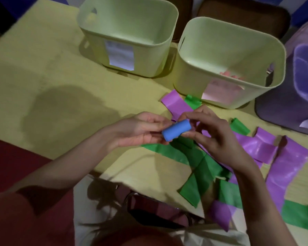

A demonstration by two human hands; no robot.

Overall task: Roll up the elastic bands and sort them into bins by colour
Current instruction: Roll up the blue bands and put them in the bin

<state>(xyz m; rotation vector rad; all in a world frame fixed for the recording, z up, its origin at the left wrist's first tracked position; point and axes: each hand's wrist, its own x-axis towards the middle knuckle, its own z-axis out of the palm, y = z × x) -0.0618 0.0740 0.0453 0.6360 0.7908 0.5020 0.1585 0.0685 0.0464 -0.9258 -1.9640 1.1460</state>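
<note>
Fingers (154, 129) of both hands pinch blue band roll (176, 130) btwn them (ends gripped), above green bands (203, 167).

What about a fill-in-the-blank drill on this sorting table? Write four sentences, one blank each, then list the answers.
1. Both hands, left hand and right hand, hold a rolled band coloured ____.
2. The unrolled bands on the table are purple and ____.
3. The number of pale green bins standing on the table is ____.
4. The bin with something pink inside stands on the person's ____ side.

Answers: blue; green; two; right
</note>
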